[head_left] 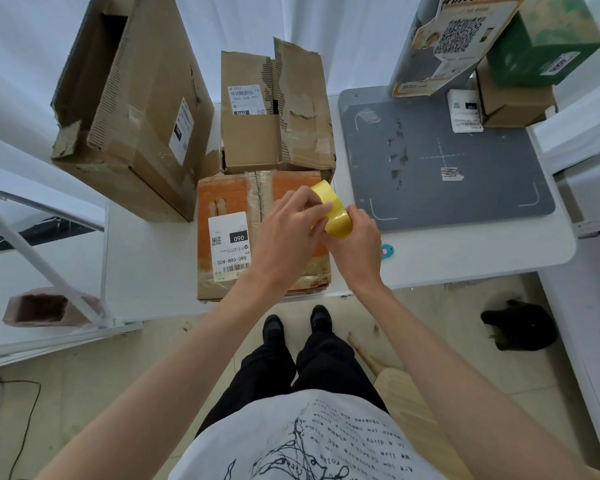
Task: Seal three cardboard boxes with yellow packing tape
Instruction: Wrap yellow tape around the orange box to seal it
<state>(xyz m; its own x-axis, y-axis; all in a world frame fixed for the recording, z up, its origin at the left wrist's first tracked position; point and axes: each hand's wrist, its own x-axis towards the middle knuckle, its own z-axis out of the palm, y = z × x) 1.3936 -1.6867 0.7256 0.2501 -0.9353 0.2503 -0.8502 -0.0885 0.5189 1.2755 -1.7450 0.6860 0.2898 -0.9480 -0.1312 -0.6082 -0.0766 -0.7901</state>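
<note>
A roll of yellow packing tape [333, 211] is held above the right part of an orange-brown cardboard box [229, 202] that lies at the table's front edge. My right hand [355, 239] grips the roll from below. My left hand [291, 226] pinches at the roll's upper side with fingertips. Behind that box stands a worn brown box [274, 140] with torn flaps. A large brown box [132, 109] stands to the left with its top open.
A grey mat [444, 157] covers the table's right half, with a stack of boxes [520, 64] at its far corner. A small teal object [387, 251] lies on the white table [146, 265] near my right wrist. A black bag [518, 323] sits on the floor.
</note>
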